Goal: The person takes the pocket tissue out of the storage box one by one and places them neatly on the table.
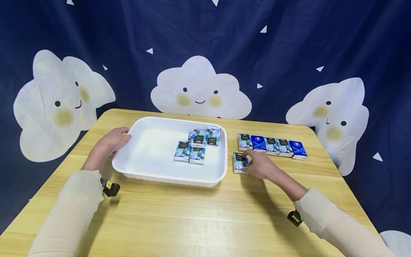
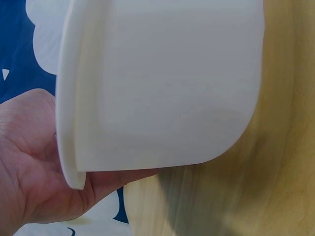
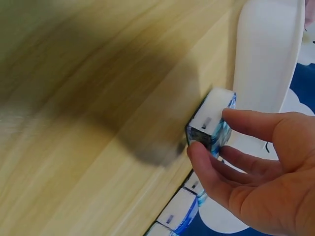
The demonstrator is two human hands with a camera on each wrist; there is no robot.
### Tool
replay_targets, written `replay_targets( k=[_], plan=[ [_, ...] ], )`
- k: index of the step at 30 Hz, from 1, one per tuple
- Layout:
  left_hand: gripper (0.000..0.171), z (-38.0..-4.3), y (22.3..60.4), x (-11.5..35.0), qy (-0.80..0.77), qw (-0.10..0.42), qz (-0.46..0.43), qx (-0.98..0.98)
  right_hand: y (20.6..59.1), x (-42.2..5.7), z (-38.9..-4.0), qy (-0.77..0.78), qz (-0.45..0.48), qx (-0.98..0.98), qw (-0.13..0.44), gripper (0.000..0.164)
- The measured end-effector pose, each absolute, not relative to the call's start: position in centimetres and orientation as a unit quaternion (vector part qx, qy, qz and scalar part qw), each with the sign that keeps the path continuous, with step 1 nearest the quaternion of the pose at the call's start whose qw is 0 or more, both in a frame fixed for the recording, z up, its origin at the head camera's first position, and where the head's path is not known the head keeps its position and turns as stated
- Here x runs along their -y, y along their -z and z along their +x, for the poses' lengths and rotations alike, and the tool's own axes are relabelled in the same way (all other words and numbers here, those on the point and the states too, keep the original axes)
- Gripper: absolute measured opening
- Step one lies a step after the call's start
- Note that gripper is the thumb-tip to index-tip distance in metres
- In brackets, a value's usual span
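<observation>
My left hand (image 1: 115, 140) grips the left end of a white plastic tray (image 1: 141, 173); in the left wrist view, part of that hand (image 2: 44, 172) is hidden behind the tray wall (image 2: 167, 98). On the table just right of the tray lies a floral tissue pack (image 1: 239, 164). My right hand (image 1: 261, 165) pinches this pack by its edges, thumb and fingers on it in the right wrist view, where the pack (image 3: 209, 115) shows its white side. Inside the tray, toward its right, several floral tissue packs (image 1: 182, 151) lie grouped, one resting on others.
Behind the right hand, a row of tissue packs lies side by side, floral ones (image 1: 271, 146) and blue ones (image 1: 298, 149). All stand on a wooden table (image 1: 192, 217). A dark blue curtain (image 1: 135, 32) with cloud faces hangs beyond the table's far edge.
</observation>
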State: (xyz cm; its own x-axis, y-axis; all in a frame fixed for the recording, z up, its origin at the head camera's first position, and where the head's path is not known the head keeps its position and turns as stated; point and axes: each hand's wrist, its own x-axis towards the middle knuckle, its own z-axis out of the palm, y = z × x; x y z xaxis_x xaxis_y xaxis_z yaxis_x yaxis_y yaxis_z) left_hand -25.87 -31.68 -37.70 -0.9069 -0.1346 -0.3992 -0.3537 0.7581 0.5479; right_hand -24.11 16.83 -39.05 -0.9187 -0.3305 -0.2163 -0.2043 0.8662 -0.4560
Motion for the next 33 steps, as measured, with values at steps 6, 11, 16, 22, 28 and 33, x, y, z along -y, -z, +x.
replay_targets(
  k=[6,11,16,22,28,33],
  plan=[
    [0.058,-25.9,37.8,31.6,-0.325,0.167,-0.128,-0.922,39.5,-17.2,-24.2,0.229,-0.142,-0.955,0.123,0.048],
    [0.058,-25.7,37.8,31.7,-0.322,0.164,-0.123,-0.924,40.2,-17.2,-24.4,0.233,-0.143,-0.957,0.097,0.048],
    [0.058,-25.7,37.9,31.7,-0.327,0.163,-0.122,-0.923,40.6,-17.3,-24.5,0.229,-0.146,-0.959,0.077,0.049],
    [0.06,-25.8,37.7,31.7,-0.319,0.166,-0.129,-0.924,40.5,-17.4,-24.7,0.234,-0.141,-0.959,0.08,0.051],
    [0.06,-25.8,37.6,31.6,-0.317,0.167,-0.127,-0.925,40.6,-17.4,-24.7,0.233,-0.142,-0.959,0.081,0.051],
    [0.059,-25.7,37.6,31.6,-0.32,0.165,-0.122,-0.925,40.5,-17.4,-24.7,0.232,-0.142,-0.959,0.079,0.051]
  ],
)
